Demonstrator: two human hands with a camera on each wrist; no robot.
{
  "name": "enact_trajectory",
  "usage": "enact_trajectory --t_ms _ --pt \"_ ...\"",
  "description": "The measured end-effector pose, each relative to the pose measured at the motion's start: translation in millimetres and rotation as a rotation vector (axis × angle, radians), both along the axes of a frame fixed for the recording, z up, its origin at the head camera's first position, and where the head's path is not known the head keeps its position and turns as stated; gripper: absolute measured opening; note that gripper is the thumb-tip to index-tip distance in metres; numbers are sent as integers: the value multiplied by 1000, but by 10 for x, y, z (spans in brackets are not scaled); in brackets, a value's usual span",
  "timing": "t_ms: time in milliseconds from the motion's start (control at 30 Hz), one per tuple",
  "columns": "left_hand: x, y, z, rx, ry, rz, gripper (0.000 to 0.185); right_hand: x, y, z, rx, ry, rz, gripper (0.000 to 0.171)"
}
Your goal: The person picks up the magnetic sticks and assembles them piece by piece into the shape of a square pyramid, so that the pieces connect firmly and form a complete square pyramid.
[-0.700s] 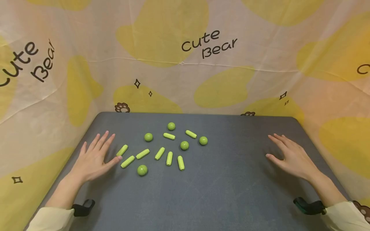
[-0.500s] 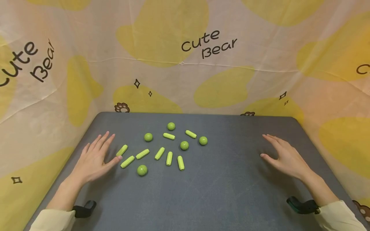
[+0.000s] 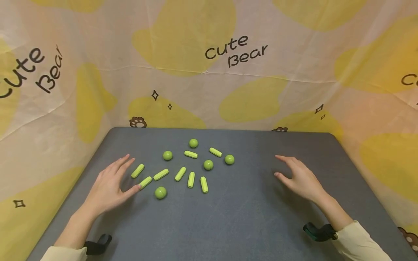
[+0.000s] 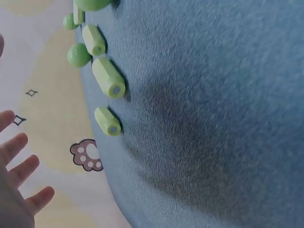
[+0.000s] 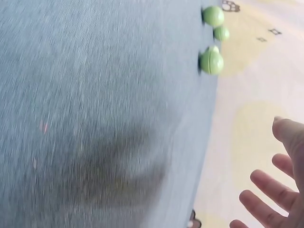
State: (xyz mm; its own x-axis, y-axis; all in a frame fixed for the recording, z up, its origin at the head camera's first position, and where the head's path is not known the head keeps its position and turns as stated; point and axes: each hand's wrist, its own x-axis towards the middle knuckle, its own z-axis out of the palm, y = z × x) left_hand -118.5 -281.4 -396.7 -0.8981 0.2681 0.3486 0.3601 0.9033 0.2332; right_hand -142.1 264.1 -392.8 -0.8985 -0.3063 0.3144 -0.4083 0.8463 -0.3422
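Note:
Several lime-green balls and short lime-green cylinders lie scattered on a grey table [image 3: 248, 217]. My left hand [image 3: 112, 183] is open at the left edge of the cluster; its thumb tip touches or nearly touches a cylinder [image 3: 145, 182], and a second cylinder [image 3: 138, 170] lies just past the fingertips. A ball [image 3: 160, 192] sits right of the thumb. My right hand [image 3: 298, 177] hovers open over bare table, well right of the nearest ball [image 3: 229, 159]. The left wrist view shows cylinders [image 4: 108, 77] and a ball [image 4: 78, 55]. The right wrist view shows balls [image 5: 212, 61].
A cream and yellow "Cute Bear" cloth [image 3: 209, 65] walls the table at the back and both sides. Dark wrist straps [image 3: 318, 232] sit on both forearms. Open grey surface stretches in front of and right of the green pieces.
My right hand has moved left toward the green pieces. My left hand has lifted and turned a little, its thumb now at the cylinder in front of it.

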Motion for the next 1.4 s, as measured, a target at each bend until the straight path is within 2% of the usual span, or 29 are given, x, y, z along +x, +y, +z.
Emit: enact_trajectory --t_ms 167,533,800,1000,1400 --pt "49 57 -36 1 19 -23 81 -18 -148 -33 -15 8 20 48" --pt "117 182 -123 32 32 -59 82 -54 -442 -171 -53 10 82 48" --pt "159 293 -214 39 3 -87 78 -39 -666 -281 -87 -3 135 46" --pt "183 373 -269 54 -17 -107 73 -40 -843 -342 -110 -30 141 46" --pt "143 494 -332 100 -81 -147 61 -26 -1208 -370 -163 -134 171 42"
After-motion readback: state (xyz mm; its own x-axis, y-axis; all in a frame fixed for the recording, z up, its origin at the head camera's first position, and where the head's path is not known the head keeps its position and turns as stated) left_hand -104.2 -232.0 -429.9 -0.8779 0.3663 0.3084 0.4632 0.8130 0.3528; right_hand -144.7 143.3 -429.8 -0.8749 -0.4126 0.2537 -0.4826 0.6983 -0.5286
